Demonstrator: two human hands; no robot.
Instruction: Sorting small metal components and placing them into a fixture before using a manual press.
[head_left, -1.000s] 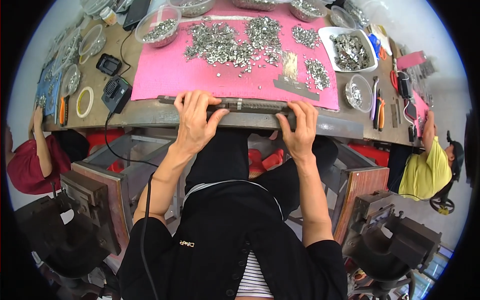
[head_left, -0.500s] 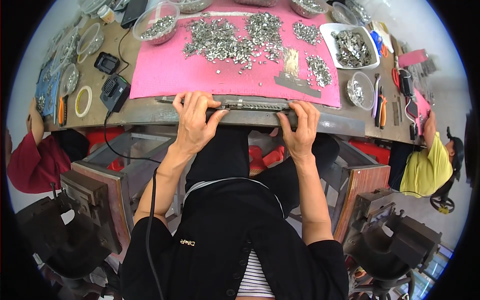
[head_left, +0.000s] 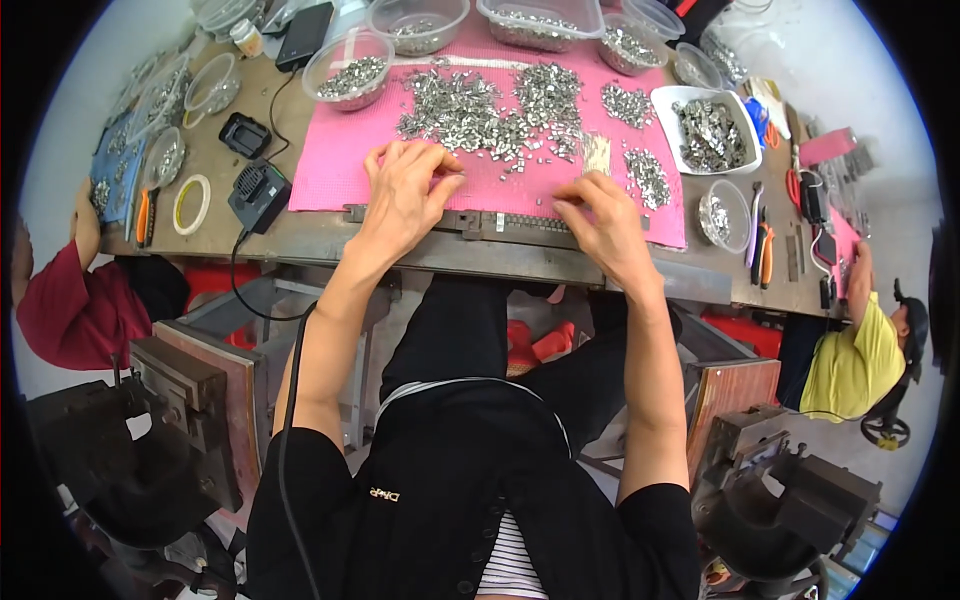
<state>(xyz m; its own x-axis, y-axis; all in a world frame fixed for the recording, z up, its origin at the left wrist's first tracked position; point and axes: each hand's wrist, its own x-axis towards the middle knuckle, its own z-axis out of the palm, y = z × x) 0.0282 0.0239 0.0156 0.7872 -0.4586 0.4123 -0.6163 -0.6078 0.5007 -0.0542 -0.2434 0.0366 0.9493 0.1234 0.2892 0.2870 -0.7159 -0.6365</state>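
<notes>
Along the near edge of the pink mat [head_left: 325, 175] lies a long dark metal bar [head_left: 530, 222] with a row of small notches or pieces. My left hand [head_left: 405, 195] is above the bar's left part, its thumb and forefinger closed toward each other. Over the right part, my right hand [head_left: 612, 232] has thumb and fingers drawn together in a pinch. Whatever either pinch holds, if anything, is too small to make out. Beyond my hands, many small silvery metal pieces [head_left: 450, 105] are spread in piles. A bundle of thin pale pins [head_left: 597, 152] lies past my right fingers.
Clear plastic bowls [head_left: 350, 80] of metal parts stand at the back. At the right are a white tray [head_left: 755, 150] of parts, a small bowl [head_left: 722, 215] and orange-handled pliers [head_left: 768, 250]. A black charger [head_left: 260, 195] and tape roll [head_left: 192, 205] sit left. Co-workers sit at both sides.
Both hands have lifted off the ends of the bar and moved forward over the mat's near edge. The bar now rests on the bench edge, and the view has shifted slightly.
</notes>
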